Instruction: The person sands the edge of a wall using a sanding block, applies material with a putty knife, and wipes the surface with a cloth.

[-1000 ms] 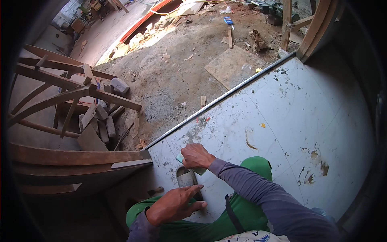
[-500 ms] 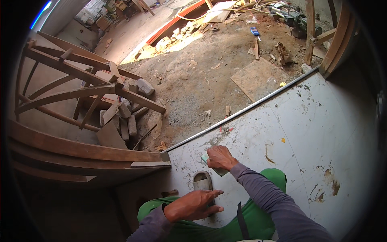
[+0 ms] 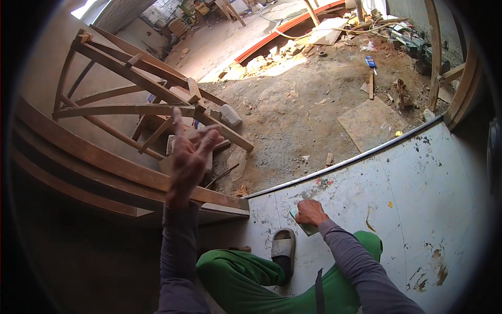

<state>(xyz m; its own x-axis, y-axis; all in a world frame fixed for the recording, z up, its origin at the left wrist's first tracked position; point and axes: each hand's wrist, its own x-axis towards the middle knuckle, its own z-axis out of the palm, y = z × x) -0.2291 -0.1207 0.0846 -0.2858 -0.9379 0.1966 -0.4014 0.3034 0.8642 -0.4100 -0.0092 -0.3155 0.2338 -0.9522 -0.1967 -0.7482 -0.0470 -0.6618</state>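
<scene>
Head view, nearest first: green trouser legs (image 3: 246, 277) fold under the person, and a grey sandal (image 3: 283, 246) sits planted on the pale, stained floor panel (image 3: 418, 209). Just past the sandal, the right hand (image 3: 310, 212) presses a small greenish pad (image 3: 306, 228) flat against the panel, fingers curled together over its top edge. By the look of it, the step in hand is rubbing or scraping the panel near its metal edge strip (image 3: 340, 165). The left hand (image 3: 189, 157) is lifted clear of everything, fingers spread and empty, in front of the curved timber frame (image 3: 130, 104). The next stroke seems to call for steady downward pressure from the right hand, with the pad kept flat. Beyond the strip lie bare dirt, rubble and a plywood sheet (image 3: 371, 123).
</scene>
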